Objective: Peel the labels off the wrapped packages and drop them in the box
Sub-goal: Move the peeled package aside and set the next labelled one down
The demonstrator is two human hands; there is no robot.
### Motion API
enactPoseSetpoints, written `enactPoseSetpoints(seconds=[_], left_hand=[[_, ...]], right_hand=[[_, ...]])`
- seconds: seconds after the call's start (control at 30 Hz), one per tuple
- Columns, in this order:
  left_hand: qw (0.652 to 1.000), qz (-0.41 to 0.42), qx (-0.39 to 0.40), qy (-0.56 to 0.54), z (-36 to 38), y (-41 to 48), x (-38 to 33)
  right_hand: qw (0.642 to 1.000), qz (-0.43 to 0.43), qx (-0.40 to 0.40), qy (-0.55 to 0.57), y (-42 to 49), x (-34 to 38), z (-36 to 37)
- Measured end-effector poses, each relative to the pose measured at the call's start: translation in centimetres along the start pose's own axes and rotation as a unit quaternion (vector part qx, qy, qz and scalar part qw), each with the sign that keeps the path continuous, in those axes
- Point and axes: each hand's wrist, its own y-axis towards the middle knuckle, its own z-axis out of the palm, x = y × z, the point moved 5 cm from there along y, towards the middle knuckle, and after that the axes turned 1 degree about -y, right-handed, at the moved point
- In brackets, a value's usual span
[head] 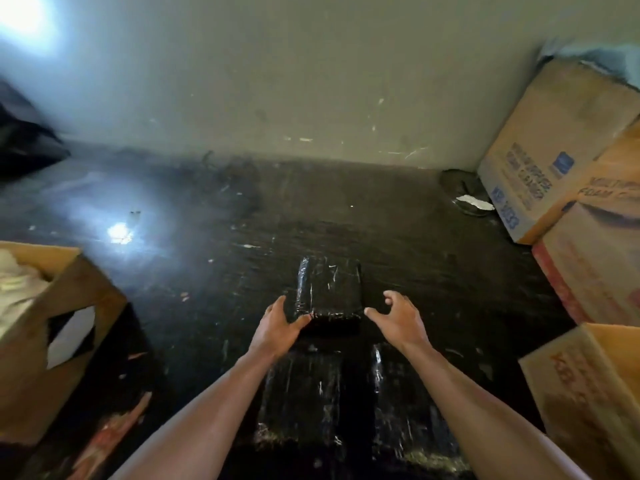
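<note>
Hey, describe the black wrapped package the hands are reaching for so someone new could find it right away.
Start at the dark floor below the pale wall. In its middle lies the black wrapped package, alone and farthest from the person, between the open left hand and right hand. The two other wrapped packages lie side by side under the forearms.

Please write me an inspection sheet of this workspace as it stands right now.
Surface: dark floor, scuffed, with glare at left.
Job's things: three black wrapped packages; far package lies between the hands, two near packages under the forearms; no label seen on them. Open cardboard box at left holds pale crumpled material.
Clutter: white scrap near the right-hand boxes; small bits scattered on the floor.
Grippers: left hand open, thumb at the far package's corner; right hand open, apart from it.
Cables: nothing seen.
Surroundings: marked wall; stacked cardboard boxes at right.
</note>
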Motion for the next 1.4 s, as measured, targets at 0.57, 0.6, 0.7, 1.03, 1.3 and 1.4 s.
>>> enactPoseSetpoints(seconds=[0.57,0.6,0.7,1.03,1.3,1.4], left_hand=[[0.99,0.082,0.111,-0.043,2.7,10.4,0.7],[0.989,0.085,0.11,-0.046,2.5,10.3,0.5],[0.989,0.088,0.108,-0.056,1.5,9.3,-0.3],[0.989,0.114,0.07,-0.06,-2.5,0.8,0.4],[0.99,0.105,0.065,-0.065,-2.3,-9.3,4.5],[0.991,0.098,0.065,-0.062,-1.7,-11.5,6.1]], right_hand=[[0.99,0.11,0.087,0.011,8.3,1.1,7.6],[0.991,0.106,0.083,0.017,8.1,1.3,7.4],[0.993,0.085,0.076,0.025,7.3,2.4,6.3],[0.999,0.003,0.038,0.031,-3.3,4.6,4.0],[0.999,-0.006,0.025,0.022,-12.6,2.0,6.0],[0.999,-0.006,0.018,0.026,-15.2,0.8,6.6]])
